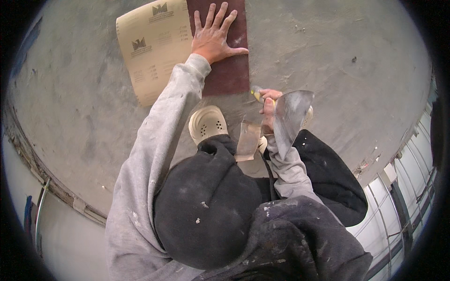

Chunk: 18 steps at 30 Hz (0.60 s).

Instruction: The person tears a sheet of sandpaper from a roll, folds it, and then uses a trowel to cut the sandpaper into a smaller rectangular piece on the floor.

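My left hand (212,43) lies flat with fingers spread on the dark red grit side of a sandpaper sheet (227,75). To its left, a curled beige printed backing (152,56) spreads over the floor, meeting the red part along a straight edge. Gripped in my right hand (268,107) is a putty knife (294,112) with a wide, worn metal blade and a grey and yellow handle. The blade is tilted up above the floor, apart from the sandpaper. Between my feet is a small tan strip (248,140), perhaps a sandpaper offcut.
I crouch on a rough grey floor (342,61) with small crumbs and smears. My cream clogs (208,124) stand just nearer than the sandpaper. Wire mesh (389,215) and pale panels border the floor at lower right, and a pale wall (70,234) at lower left.
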Motion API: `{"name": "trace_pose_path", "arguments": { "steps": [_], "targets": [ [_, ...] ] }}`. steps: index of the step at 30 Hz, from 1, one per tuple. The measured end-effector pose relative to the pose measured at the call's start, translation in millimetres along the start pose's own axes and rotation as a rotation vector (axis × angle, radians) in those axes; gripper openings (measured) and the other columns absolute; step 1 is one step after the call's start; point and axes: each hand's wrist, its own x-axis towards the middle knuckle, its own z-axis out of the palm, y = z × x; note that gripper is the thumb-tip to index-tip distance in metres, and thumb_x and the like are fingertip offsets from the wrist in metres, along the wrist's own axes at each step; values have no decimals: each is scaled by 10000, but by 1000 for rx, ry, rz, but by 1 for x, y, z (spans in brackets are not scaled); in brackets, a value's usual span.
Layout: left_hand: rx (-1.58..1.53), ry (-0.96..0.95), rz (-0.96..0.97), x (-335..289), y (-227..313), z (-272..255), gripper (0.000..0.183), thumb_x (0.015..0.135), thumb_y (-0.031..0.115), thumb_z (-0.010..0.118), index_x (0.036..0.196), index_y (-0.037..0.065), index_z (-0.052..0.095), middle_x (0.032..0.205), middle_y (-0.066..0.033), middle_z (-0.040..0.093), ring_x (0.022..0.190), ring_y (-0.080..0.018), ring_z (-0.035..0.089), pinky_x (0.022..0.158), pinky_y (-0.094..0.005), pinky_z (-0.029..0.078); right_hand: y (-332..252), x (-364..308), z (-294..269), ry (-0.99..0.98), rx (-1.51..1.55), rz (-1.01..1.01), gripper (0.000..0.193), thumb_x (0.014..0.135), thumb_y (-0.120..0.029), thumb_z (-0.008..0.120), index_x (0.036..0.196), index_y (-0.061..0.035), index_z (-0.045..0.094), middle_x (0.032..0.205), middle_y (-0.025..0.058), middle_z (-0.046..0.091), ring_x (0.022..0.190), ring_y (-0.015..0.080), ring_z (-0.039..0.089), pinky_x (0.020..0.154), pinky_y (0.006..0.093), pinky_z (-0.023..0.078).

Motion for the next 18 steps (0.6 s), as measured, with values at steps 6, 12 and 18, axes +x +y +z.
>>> {"name": "trace_pose_path", "arguments": {
  "steps": [6, 12, 18],
  "targets": [
    [-16, -69, -39, -8, 3, -2, 1177, 551, 882, 590, 1489, 277, 218, 1585, -26, 114, 1466, -299, 28, 1153, -620, 25, 6, -17, 8, 45, 246, 229, 284, 946, -313, 544, 965, -29, 561, 1038, 141, 649, 697, 108, 566, 548, 216, 470],
    [24, -63, -37, 1, -4, -2, 1183, 552, 890, 577, 1493, 276, 208, 1585, -33, 104, 1467, -291, 14, 1155, -615, 25, 9, 3, 16, 48, 248, 99, 343, 965, -370, 502, 975, -31, 544, 1042, 150, 661, 644, 113, 564, 532, 218, 459],
    [-20, -60, -38, -2, 1, -5, 1181, 558, 878, 589, 1495, 269, 208, 1583, -32, 124, 1464, -304, 51, 1153, -620, 33, -3, 7, 6, -69, 129, 274, 338, 972, -386, 482, 978, -52, 530, 1020, 133, 667, 598, 95, 523, 554, 217, 443]
  ]
}}
